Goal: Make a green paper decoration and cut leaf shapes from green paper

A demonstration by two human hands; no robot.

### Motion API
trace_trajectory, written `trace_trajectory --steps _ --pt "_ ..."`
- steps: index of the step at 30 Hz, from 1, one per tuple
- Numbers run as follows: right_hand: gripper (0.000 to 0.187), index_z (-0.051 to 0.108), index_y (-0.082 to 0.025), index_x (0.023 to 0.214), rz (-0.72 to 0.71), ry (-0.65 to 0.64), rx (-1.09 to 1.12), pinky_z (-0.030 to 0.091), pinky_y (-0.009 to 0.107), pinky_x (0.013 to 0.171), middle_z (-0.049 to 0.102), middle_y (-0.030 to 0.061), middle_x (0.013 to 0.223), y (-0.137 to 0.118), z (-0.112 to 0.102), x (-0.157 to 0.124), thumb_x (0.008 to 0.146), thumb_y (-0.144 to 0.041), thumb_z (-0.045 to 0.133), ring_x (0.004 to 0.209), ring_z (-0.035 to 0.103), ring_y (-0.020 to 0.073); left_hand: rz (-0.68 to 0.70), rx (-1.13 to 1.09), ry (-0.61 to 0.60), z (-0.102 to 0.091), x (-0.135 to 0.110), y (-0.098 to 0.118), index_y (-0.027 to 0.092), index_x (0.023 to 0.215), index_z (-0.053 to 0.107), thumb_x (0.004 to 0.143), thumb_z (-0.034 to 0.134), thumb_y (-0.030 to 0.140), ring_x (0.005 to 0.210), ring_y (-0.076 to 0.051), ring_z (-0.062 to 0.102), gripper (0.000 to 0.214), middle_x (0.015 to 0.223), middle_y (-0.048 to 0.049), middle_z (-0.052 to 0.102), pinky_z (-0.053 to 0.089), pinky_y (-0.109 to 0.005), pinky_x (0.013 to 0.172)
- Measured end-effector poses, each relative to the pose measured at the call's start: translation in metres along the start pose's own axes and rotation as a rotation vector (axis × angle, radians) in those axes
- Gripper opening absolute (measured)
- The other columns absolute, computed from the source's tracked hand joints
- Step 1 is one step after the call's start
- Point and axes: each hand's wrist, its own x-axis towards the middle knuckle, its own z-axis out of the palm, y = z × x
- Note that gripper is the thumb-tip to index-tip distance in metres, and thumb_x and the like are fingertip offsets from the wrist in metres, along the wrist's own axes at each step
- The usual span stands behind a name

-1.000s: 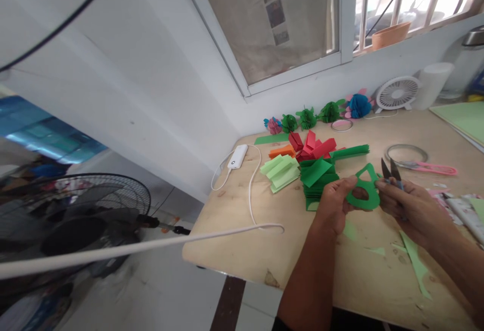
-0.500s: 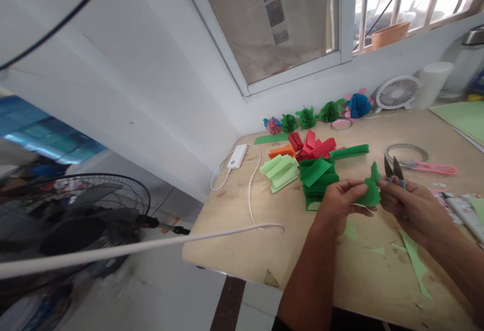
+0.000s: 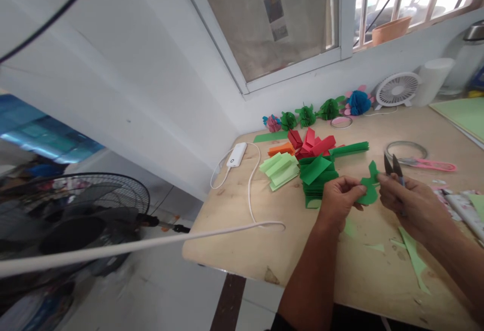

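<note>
My left hand (image 3: 339, 199) pinches a folded dark green paper cut-out (image 3: 369, 188) just above the wooden table (image 3: 242, 240). My right hand (image 3: 410, 205) touches the same cut-out from the right and grips small black-bladed snips (image 3: 393, 166), whose two points stick up past the fingers. Directly behind my left hand lies a stack of dark green folded paper (image 3: 315, 177), with a light green stack (image 3: 280, 169) to its left and red folded pieces (image 3: 312, 144) behind.
A white power bank (image 3: 237, 155) with its cable (image 3: 250, 190) lies on the table's left part. Paper flowers (image 3: 307, 117), a small white fan (image 3: 397, 90), pink-handled scissors (image 3: 429, 164), a tape ring (image 3: 405, 146) and green scraps (image 3: 414, 260) are around. A floor fan (image 3: 68, 220) stands left.
The cut-out, spread open as a loop one second ago, is now folded flat between my two hands. Both hands stayed close together over the same spot.
</note>
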Motion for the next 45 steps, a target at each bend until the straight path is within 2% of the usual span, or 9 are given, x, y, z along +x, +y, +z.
trace_trajectory --steps 5,10,15,18,26,30,33,42,45 --pt "0.047 0.048 -0.018 0.056 -0.012 0.026 -0.008 0.016 0.017 0.037 0.031 -0.0098 0.050 0.001 -0.001 0.002 0.047 -0.044 0.087 0.044 0.023 0.0019 -0.021 -0.004 -0.021 0.001 -0.005 0.010 0.013 0.070 0.063 0.055 0.078 0.047 0.050 -0.010 0.052 0.040 0.060 -0.0013 0.060 0.043 -0.022 0.044" --pt "0.049 0.047 -0.019 0.054 0.007 0.012 -0.018 0.016 0.017 0.036 0.029 -0.0104 0.049 0.001 0.000 0.001 0.046 -0.047 0.086 0.043 0.022 0.0020 -0.036 -0.020 -0.014 -0.001 -0.006 0.013 0.013 0.072 0.065 0.061 0.073 0.050 0.055 -0.011 0.054 0.040 0.063 -0.0025 0.061 0.046 -0.024 0.051" --pt "0.047 0.050 -0.018 0.055 0.018 0.005 -0.046 0.016 0.017 0.036 0.031 -0.0102 0.049 0.000 0.001 0.000 0.041 -0.043 0.088 0.044 0.023 0.0020 -0.012 0.034 0.004 0.000 -0.005 0.010 0.013 0.065 0.063 0.056 0.076 0.046 0.054 -0.010 0.052 0.036 0.057 -0.0016 0.059 0.038 -0.022 0.053" --pt "0.047 0.050 -0.019 0.055 0.002 0.006 -0.063 0.018 0.017 0.038 0.032 -0.0096 0.050 0.001 0.001 0.000 0.043 -0.044 0.087 0.045 0.024 0.0027 0.013 0.042 0.016 0.001 -0.003 0.009 0.014 0.063 0.062 0.057 0.076 0.042 0.051 -0.008 0.050 0.032 0.054 -0.0005 0.058 0.035 -0.022 0.054" --pt "0.042 0.065 -0.016 0.067 -0.018 -0.009 -0.195 0.013 0.021 0.040 0.032 -0.0089 0.051 0.003 0.003 -0.002 0.051 -0.052 0.082 0.045 0.023 0.0038 0.069 -0.136 0.149 0.003 -0.003 0.008 0.015 0.069 0.063 0.058 0.078 0.039 0.057 -0.010 0.053 0.030 0.059 0.0011 0.058 0.041 -0.024 0.060" --pt "0.043 0.069 -0.017 0.073 -0.026 -0.002 -0.243 0.015 0.021 0.041 0.037 -0.0080 0.051 0.007 0.003 -0.002 0.048 -0.049 0.083 0.046 0.025 0.0048 0.082 -0.176 0.200 0.005 -0.002 0.010 0.014 0.069 0.063 0.057 0.078 0.038 0.056 -0.009 0.053 0.030 0.058 0.0009 0.059 0.040 -0.022 0.059" --pt "0.040 0.068 -0.018 0.070 -0.037 0.003 -0.244 0.016 0.022 0.041 0.038 -0.0080 0.050 0.009 0.002 -0.001 0.046 -0.045 0.084 0.046 0.026 0.0051 0.069 -0.182 0.178 0.007 -0.002 0.010 0.014 0.069 0.062 0.056 0.079 0.039 0.055 -0.009 0.053 0.032 0.058 0.0007 0.059 0.041 -0.023 0.058" --pt "0.042 0.062 -0.019 0.065 -0.068 0.065 -0.194 0.016 0.022 0.041 0.038 -0.0081 0.051 0.005 -0.001 0.002 0.046 -0.049 0.083 0.046 0.025 0.0055 0.030 -0.124 0.110 0.006 0.002 0.000 0.015 0.068 0.058 0.048 0.081 0.046 0.050 -0.011 0.055 0.044 0.059 -0.0013 0.062 0.044 -0.025 0.051" --pt "0.042 0.059 -0.019 0.061 -0.052 0.068 -0.198 0.015 0.022 0.041 0.037 -0.0085 0.050 0.002 0.000 0.001 0.045 -0.047 0.085 0.046 0.024 0.0049 -0.006 -0.079 0.046 0.005 0.000 0.000 0.015 0.065 0.056 0.047 0.081 0.048 0.048 -0.011 0.054 0.045 0.058 -0.0006 0.061 0.045 -0.025 0.049"
